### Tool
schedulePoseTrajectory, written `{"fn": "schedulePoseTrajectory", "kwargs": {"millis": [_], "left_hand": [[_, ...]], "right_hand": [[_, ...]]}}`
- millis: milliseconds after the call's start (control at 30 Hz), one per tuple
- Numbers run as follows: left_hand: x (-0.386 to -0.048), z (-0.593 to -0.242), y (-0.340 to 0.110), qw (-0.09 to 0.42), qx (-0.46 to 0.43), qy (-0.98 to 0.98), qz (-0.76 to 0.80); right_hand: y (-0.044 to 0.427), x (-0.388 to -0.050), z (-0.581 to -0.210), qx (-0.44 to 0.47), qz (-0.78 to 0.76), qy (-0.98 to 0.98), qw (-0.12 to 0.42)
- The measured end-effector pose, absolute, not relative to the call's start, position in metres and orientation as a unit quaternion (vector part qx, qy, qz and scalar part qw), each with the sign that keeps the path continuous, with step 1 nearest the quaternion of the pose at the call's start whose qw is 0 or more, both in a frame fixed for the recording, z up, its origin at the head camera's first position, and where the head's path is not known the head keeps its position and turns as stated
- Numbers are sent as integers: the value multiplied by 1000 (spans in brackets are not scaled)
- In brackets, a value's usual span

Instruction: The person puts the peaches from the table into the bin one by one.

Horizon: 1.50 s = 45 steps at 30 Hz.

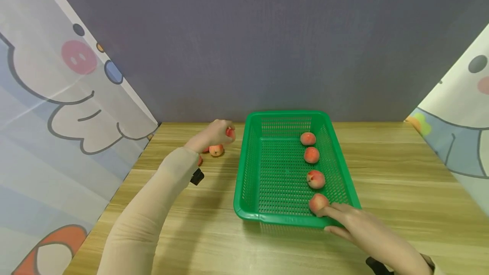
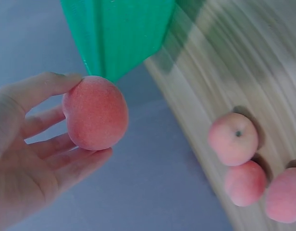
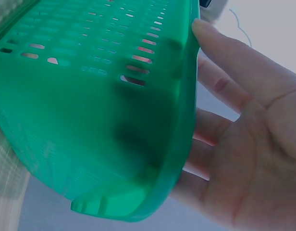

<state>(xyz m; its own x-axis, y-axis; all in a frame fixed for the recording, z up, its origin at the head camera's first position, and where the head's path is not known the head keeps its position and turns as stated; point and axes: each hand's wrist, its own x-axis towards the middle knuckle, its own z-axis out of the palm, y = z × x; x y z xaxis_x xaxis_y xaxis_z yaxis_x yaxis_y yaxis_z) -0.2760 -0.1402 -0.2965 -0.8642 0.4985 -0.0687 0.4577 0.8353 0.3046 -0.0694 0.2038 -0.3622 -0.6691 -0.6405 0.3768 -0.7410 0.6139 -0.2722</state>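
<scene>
My left hand (image 1: pixel 218 132) holds a red peach (image 2: pixel 96 113) between thumb and fingertips, raised above the table to the left of the green plastic basket (image 1: pixel 241 173). Three more peaches lie on the table near that hand; in the left wrist view one peach (image 2: pixel 234 139) shows its stem end. At the basket's front right corner, my right hand (image 1: pixel 357 224) grips the rim, with the thumb outside and the fingers over the edge. Inside, several peaches stand in a row along the right side, the nearest peach (image 1: pixel 318 203) beside my right fingertips.
The basket stands on a wooden table (image 1: pixel 382 173) against a grey back wall (image 1: pixel 244 46). Cartoon-printed sheets (image 1: pixel 49 109) border the left and right sides.
</scene>
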Motion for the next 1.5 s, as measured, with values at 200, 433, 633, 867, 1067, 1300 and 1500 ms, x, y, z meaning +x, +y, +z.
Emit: {"fn": "schedulePoseTrajectory", "kwargs": {"millis": [200, 433, 633, 867, 1067, 1300, 1500], "left_hand": [[-277, -287, -129, 60, 249, 957, 133], [-279, -277, -111, 50, 251, 956, 144], [-281, -267, -93, 46, 261, 954, 140], [-281, -261, -73, 65, 256, 956, 127], [-283, -262, -58, 61, 270, 954, 113], [-282, -263, -41, 63, 280, 949, 129], [-283, -267, -26, 67, 279, 949, 134]], "right_hand": [[204, -70, -362, 389, 205, -890, 118], [205, -70, -363, 385, 204, -893, 112], [204, -70, -364, 384, 205, -892, 124], [204, -70, -363, 385, 202, -892, 123], [204, -70, -364, 387, 200, -892, 124], [204, -70, -364, 384, 202, -893, 115], [204, -70, -364, 380, 201, -896, 111]]}}
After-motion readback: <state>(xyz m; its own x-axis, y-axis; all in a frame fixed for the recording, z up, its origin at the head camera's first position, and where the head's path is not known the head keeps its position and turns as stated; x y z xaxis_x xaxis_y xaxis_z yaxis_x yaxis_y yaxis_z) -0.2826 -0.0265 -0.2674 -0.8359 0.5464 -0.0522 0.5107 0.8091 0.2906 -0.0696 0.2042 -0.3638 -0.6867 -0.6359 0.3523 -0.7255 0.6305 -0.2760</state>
